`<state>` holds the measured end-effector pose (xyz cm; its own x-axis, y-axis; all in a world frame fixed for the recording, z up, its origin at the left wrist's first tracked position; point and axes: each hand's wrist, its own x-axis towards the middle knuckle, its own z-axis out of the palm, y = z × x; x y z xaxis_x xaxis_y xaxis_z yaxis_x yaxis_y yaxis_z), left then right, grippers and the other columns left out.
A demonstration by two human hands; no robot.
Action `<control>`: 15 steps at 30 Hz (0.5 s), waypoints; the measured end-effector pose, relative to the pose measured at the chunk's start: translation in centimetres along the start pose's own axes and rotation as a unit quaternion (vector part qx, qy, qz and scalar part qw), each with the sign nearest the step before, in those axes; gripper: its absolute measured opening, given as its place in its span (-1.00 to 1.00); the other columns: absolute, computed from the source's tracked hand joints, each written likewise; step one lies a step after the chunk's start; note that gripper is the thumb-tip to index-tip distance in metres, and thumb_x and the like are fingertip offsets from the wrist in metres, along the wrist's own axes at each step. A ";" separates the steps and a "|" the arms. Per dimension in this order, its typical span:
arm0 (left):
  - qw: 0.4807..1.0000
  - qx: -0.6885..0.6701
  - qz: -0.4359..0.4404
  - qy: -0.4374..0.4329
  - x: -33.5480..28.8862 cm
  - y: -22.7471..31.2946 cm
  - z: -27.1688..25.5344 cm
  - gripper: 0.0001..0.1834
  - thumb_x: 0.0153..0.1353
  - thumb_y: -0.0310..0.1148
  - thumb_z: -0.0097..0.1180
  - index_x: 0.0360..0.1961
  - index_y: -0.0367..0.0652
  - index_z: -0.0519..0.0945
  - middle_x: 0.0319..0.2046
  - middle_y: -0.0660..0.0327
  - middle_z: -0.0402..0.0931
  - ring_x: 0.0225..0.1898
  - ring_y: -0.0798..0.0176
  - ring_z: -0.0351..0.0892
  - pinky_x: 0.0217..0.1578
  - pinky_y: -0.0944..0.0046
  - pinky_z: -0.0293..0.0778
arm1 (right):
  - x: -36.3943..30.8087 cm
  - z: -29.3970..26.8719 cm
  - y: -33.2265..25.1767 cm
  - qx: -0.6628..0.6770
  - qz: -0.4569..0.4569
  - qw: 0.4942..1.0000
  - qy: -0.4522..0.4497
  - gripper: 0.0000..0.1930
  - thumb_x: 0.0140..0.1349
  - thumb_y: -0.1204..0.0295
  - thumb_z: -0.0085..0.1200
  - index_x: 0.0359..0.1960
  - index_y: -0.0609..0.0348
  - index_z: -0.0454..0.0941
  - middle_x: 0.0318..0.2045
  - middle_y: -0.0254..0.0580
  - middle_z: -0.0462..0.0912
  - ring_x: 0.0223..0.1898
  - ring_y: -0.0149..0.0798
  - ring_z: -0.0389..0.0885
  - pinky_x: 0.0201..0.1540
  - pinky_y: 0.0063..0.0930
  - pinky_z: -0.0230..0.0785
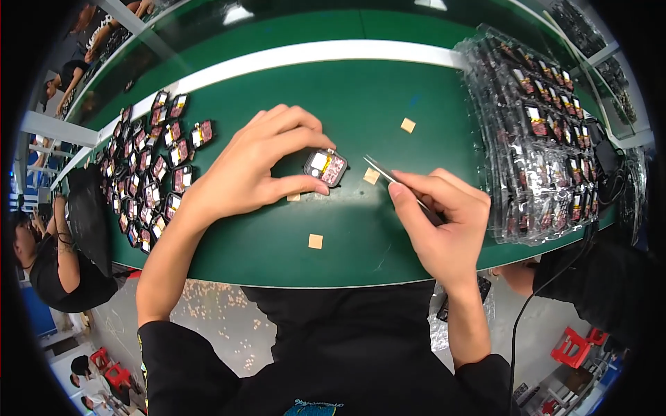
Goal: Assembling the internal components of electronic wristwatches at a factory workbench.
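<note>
My left hand (258, 158) grips a small black watch case (326, 168) between thumb and fingers, low over the green table. The case's open side faces up, showing a white block, a yellow strip and a reddish circuit part. In my right hand (447, 229) is a pair of metal tweezers (386, 174), pointing up and left toward the case. Their tips are slightly apart and hold nothing I can see. A beige square piece (371, 176) lies right by the tweezers. Another beige piece (293, 197) is partly hidden beside my left thumb.
Many similar watch cases (148, 166) lie massed at the left. Stacked clear plastic trays (485, 139) with more cases stand at the right. Single beige squares lie far (408, 125) and near (316, 241) on the green table (277, 260). A white rail (333, 50) runs along the back.
</note>
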<state>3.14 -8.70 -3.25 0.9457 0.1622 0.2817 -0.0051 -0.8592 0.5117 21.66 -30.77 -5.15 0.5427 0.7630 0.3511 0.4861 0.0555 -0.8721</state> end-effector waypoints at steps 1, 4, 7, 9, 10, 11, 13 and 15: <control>1.000 -0.002 0.012 0.002 0.0 -0.1 0.2 -0.39 0.01 -0.22 0.68 0.09 -0.21 0.77 -0.02 0.17 0.67 -0.02 0.01 0.59 0.13 0.05 0.46 | -0.1 0.1 0.1 0.020 0.006 1.000 0.001 -0.85 0.23 0.63 0.46 -0.16 0.35 0.87 -0.60 -0.33 0.57 -0.62 -0.57 0.40 -0.55 -0.57 0.13; 0.999 -0.046 -0.009 -0.003 -0.2 1.1 0.6 -0.38 0.01 -0.21 0.69 0.11 -0.20 0.79 -0.10 0.20 0.72 -0.14 0.10 0.62 0.01 0.13 0.46 | 0.1 -0.7 0.3 0.041 0.003 0.998 -0.047 -0.84 0.21 0.67 0.45 -0.17 0.33 0.87 -0.61 -0.35 0.56 -0.62 -0.59 0.38 -0.55 -0.57 0.09; 0.998 -0.059 0.011 -0.011 -0.5 0.8 1.6 -0.36 -0.02 -0.20 0.72 0.10 -0.22 0.81 -0.20 0.24 0.73 -0.21 0.20 0.61 -0.12 0.21 0.38 | 0.1 -0.5 0.2 0.048 0.008 0.996 -0.076 -0.85 0.16 0.70 0.42 -0.23 0.32 0.86 -0.62 -0.34 0.57 -0.64 -0.57 0.40 -0.56 -0.56 0.10; 0.998 -0.046 0.034 -0.009 -0.1 0.7 1.6 -0.35 -0.06 -0.20 0.73 0.08 -0.25 0.81 -0.25 0.23 0.72 -0.23 0.19 0.61 -0.15 0.20 0.34 | 0.4 -0.5 0.3 -0.001 -0.025 0.996 -0.091 -0.87 0.11 0.70 0.40 -0.28 0.34 0.84 -0.61 -0.31 0.59 -0.65 -0.53 0.44 -0.57 -0.53 0.15; 0.998 -0.054 0.034 -0.008 0.0 0.7 1.5 -0.34 -0.09 -0.20 0.74 0.06 -0.26 0.82 -0.27 0.21 0.71 -0.25 0.19 0.62 -0.16 0.18 0.32 | 0.5 -0.6 -0.1 -0.017 -0.019 0.995 -0.099 -0.88 0.08 0.70 0.39 -0.31 0.34 0.82 -0.61 -0.28 0.60 -0.65 -0.48 0.49 -0.57 -0.51 0.22; 0.998 -0.055 0.030 -0.008 0.0 0.6 1.6 -0.33 -0.10 -0.19 0.74 0.06 -0.26 0.82 -0.27 0.21 0.72 -0.25 0.20 0.63 -0.14 0.19 0.34 | 0.5 -0.5 0.0 -0.017 -0.011 0.995 -0.101 -0.88 0.08 0.70 0.39 -0.31 0.34 0.82 -0.61 -0.28 0.60 -0.65 -0.48 0.49 -0.57 -0.51 0.22; 0.998 -0.049 0.029 -0.012 -0.1 0.4 1.9 -0.31 -0.13 -0.17 0.75 0.06 -0.27 0.83 -0.27 0.21 0.73 -0.25 0.20 0.64 -0.13 0.20 0.36 | 0.5 -0.2 0.5 -0.027 -0.049 0.993 -0.103 -0.86 0.15 0.73 0.40 -0.25 0.37 0.85 -0.59 -0.34 0.62 -0.61 -0.58 0.41 -0.53 -0.59 0.10; 0.998 -0.046 0.026 -0.014 -0.1 0.3 1.7 -0.29 -0.14 -0.15 0.75 0.06 -0.28 0.83 -0.28 0.21 0.74 -0.26 0.21 0.64 -0.13 0.21 0.37 | 0.6 -0.1 0.4 -0.039 -0.052 0.992 -0.105 -0.85 0.14 0.73 0.40 -0.25 0.36 0.86 -0.59 -0.34 0.62 -0.61 -0.58 0.41 -0.53 -0.59 0.10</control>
<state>3.61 -9.86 -4.52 0.9521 0.1036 0.2878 -0.0833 -0.8176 0.5697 22.20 -30.36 -5.28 0.3365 0.8733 0.3523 0.5878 0.0974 -0.8031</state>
